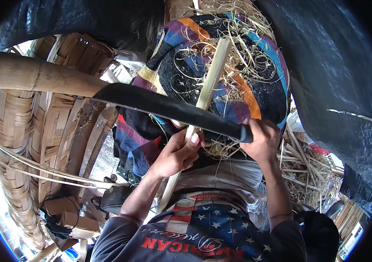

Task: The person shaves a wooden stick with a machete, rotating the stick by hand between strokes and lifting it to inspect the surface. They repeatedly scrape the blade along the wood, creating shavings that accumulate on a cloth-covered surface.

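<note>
The left hand [178, 155] has its grip closed on a split bamboo strip [214, 76], which slants from the person's lap up over a bundled striped cloth [173, 83]. The right hand [262, 142] has its grip wrapped around the handle of a machete [164, 106], whose dark blade crosses over the strip just beyond the left hand. Curled shavings [253, 61] litter the cloth.

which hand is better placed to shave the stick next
Probably the right hand: it holds the machete, which crosses over the stick, while the left hand grips the stick nearer the body.
</note>
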A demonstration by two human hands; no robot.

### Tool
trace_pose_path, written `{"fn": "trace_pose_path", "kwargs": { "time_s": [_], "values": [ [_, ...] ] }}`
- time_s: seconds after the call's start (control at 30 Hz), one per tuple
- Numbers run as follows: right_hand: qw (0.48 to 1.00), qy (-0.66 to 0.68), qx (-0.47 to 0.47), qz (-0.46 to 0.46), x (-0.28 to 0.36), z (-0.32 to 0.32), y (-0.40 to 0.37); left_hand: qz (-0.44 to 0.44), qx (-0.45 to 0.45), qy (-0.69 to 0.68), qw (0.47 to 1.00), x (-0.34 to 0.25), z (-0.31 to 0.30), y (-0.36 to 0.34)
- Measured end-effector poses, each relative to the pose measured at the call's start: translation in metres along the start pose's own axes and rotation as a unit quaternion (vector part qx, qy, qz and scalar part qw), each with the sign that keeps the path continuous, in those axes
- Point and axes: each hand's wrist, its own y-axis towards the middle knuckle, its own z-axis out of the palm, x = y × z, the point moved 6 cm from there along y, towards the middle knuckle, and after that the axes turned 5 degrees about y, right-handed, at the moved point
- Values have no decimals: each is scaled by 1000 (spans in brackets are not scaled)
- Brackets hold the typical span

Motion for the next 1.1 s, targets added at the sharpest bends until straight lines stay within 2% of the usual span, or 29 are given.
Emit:
{"fn": "trace_pose_path", "kwargs": {
  "time_s": [0.2,0.3,0.43,0.63,0.67,0.73,0.77,0.83,0.9,0.93,1.03,1.1],
  "values": [
    [998,-11,24,-55,4,8,5,-7,-37,13,999,0,3,-5],
    [997,-21,24,-70,5,5,6,-7,-21,13,1000,-3,5,-6],
    [996,-16,63,-54,2,14,3,-2,-25,16,1000,2,1,-3],
    [993,-59,-29,-97,-12,11,16,-14,-52,53,997,2,7,-9],
    [994,-94,-46,-32,-27,7,17,-21,-61,46,997,3,6,-13],
    [948,-226,-7,222,-92,-8,22,-24,-61,61,996,12,2,-23],
    [922,-257,12,288,-96,-28,34,-23,-61,59,996,12,0,-27],
    [928,-208,-68,303,-109,-42,36,-11,-37,19,999,10,1,-31],
    [949,-185,-101,235,-98,-38,24,-9,-67,23,997,12,-11,-22],
    [967,-106,-120,201,-87,-34,18,-14,-47,-4,999,9,-12,-19],
    [984,10,-84,154,-47,-21,2,-22,-13,-49,998,5,-10,-10],
    [994,-59,-65,72,-18,-17,0,-28,16,-91,995,4,-7,-5]
  ]
}}
